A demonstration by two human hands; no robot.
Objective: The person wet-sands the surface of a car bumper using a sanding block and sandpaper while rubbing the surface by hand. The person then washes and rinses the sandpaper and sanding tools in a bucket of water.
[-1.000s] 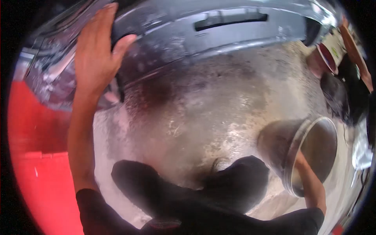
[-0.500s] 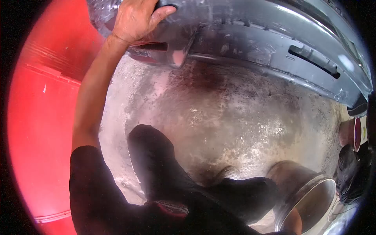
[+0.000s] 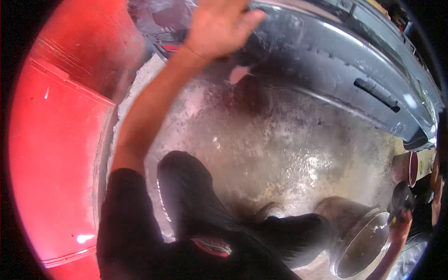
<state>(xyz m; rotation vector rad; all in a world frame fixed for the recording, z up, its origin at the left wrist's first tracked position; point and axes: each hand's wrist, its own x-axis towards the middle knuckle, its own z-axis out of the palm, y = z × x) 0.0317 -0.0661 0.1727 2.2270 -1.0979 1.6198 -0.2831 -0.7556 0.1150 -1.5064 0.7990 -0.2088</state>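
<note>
My left hand [image 3: 219, 29] lies on the dark grey, glossy car bumper [image 3: 317, 60] at the top, thumb apart and the fingertips cut off by the frame's edge. The bumper has a long slot at its right part. My right hand [image 3: 401, 220] is at the lower right, just outside the rim of a bucket [image 3: 343, 219], with its fingers closed on something small that I cannot make out. The bucket leans beside my knee, its mouth toward the right.
A large red panel [image 3: 56, 154] fills the left side. Below lies a wet, stained concrete floor [image 3: 261, 149]. A smaller reddish bucket [image 3: 404, 169] stands at the right, near another person's arm [image 3: 437, 191] and dark clothing.
My right hand has come out of the bucket to its right side. The view has turned, and the bumper sits further right. My left hand is still at the bumper.
</note>
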